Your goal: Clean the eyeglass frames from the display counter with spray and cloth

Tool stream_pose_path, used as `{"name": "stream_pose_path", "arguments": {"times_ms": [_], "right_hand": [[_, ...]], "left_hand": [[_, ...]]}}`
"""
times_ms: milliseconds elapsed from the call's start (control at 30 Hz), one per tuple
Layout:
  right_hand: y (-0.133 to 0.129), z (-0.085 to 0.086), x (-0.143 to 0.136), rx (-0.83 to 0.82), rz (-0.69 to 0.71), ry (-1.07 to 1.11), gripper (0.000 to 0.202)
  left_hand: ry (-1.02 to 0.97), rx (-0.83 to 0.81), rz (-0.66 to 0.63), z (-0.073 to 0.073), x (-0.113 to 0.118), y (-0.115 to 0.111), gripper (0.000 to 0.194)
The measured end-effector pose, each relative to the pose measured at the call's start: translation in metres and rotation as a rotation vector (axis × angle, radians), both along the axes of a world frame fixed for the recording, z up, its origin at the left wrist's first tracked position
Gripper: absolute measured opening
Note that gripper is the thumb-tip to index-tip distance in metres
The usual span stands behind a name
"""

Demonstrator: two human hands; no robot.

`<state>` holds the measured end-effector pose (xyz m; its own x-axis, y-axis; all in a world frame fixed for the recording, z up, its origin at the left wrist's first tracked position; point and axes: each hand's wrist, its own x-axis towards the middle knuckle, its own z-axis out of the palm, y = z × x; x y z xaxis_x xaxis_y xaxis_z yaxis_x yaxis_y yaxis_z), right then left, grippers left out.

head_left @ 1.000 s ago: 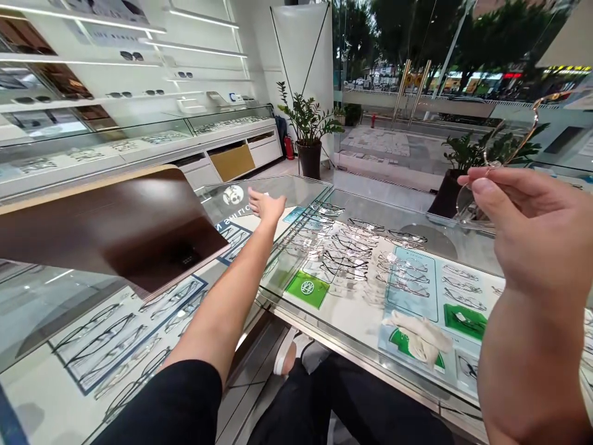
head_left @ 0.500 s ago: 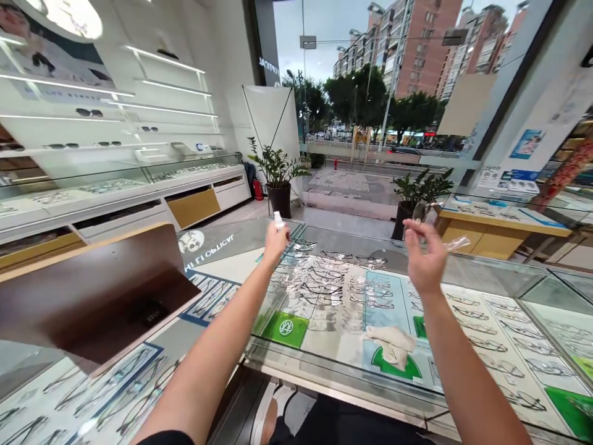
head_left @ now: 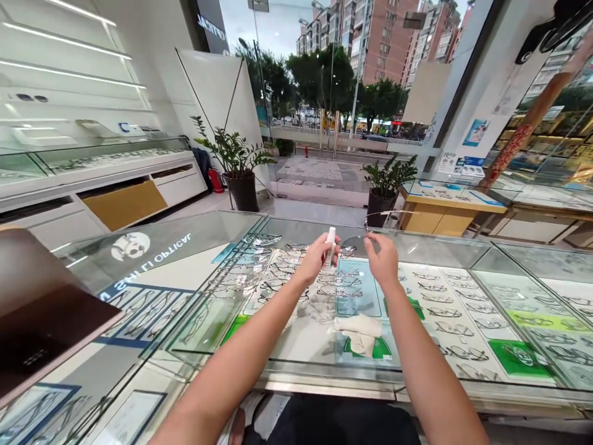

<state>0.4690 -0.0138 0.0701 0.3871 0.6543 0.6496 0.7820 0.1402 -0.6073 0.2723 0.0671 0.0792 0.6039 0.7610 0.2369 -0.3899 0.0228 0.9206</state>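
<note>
My left hand (head_left: 319,254) is closed around a small white-capped bottle (head_left: 332,237), held upright over the glass display case (head_left: 306,364). To its right, my right hand (head_left: 382,254) pinches a thin-framed pair of glasses (head_left: 391,213); one slim temple stretches out to the right, and the lenses are hard to make out. The bottle and the glasses are apart, at about the same height. A crumpled cream cloth (head_left: 361,329) lies on the glass top below my hands, over a green and pale blue display card.
Rows of eyeglasses (head_left: 458,327) sit under the glass. At the left stands a dark brown panel (head_left: 50,309), probably a mirror or screen back. Beyond the case are two potted plants (head_left: 243,185), a wooden display table (head_left: 449,213) and a large window.
My left hand has moved right with the bottle, closer to my right hand. The glasses have turned in my right hand. The view has swung to the right.
</note>
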Motion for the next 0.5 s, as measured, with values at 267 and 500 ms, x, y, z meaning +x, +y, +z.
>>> {"name": "stream_pose_path", "arguments": {"times_ms": [267,500], "right_hand": [[0.003,-0.008,0.003,-0.006,-0.054,-0.047,0.038],[0.005,-0.012,0.001,-0.012,-0.038,-0.073,0.037]], "left_hand": [[-0.076,-0.156,-0.105,-0.005,-0.009,0.004,0.051],[-0.088,-0.075,-0.035,-0.001,-0.01,0.0,0.053]]}}
